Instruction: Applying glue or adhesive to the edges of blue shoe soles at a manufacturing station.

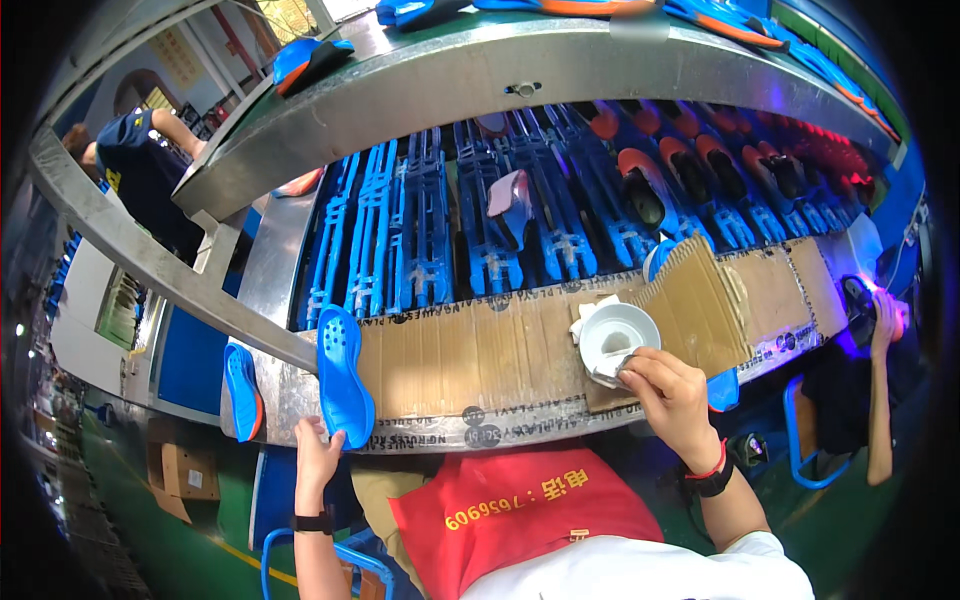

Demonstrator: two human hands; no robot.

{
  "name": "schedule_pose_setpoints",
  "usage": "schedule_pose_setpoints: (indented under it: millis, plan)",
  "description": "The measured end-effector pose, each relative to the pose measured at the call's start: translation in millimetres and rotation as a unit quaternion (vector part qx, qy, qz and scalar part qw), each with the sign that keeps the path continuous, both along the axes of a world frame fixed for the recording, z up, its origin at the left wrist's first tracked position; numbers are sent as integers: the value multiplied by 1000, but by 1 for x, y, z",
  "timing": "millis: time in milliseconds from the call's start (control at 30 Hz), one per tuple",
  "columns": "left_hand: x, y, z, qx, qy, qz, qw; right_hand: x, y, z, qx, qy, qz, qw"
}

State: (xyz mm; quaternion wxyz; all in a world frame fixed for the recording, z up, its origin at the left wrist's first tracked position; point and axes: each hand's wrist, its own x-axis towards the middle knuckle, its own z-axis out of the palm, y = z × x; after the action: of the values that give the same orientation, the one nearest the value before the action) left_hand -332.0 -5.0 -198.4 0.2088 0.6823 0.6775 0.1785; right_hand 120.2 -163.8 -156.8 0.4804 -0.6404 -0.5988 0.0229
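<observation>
My left hand (317,455) is at the lower end of a blue shoe sole (343,380), its thumb and curled fingers closed on the edge there. The sole has small holes at its upper end and lies at the left of the bench. On the right, my right hand (668,393) is pinched at the near rim of a white bowl (645,325). Whatever its fingertips hold is too small to make out. Whitish material shows inside the bowl, which sits on crumpled white wrapping. Another blue sole with an orange edge (243,390) lies farther left.
Cardboard (450,365) covers the bench, with a bent corrugated piece (695,305) beside the bowl. Beyond it run blue racks (430,230), several carrying shoe parts. A metal shelf beam (450,115) crosses above. One person (150,180) stands far left; another's arm (880,390) is at right.
</observation>
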Motion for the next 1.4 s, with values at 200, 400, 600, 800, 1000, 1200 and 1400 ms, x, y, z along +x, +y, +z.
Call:
schedule_pose_setpoints:
  millis: [200,400,600,800,1000,1200,1400]
  plan:
    - [-7,7,-5,-213,-653,74,723,-9,2,2,-8,8,13,1000]
    - [105,-41,27,-174,-605,-16,777,-14,0,4,-12,6,20,1000]
    - [188,-66,26,-67,-568,-80,817,-34,4,15,-3,9,71,997]
    - [217,-83,45,14,-512,-117,851,-47,10,12,15,-14,96,995]
    - [223,-90,44,58,-478,-114,869,-51,13,14,3,-117,110,987]
    - [222,-93,34,73,-437,-126,888,-51,14,15,-11,-73,151,986]
    - [220,-94,32,97,-414,-133,896,-51,14,16,-28,-65,147,987]
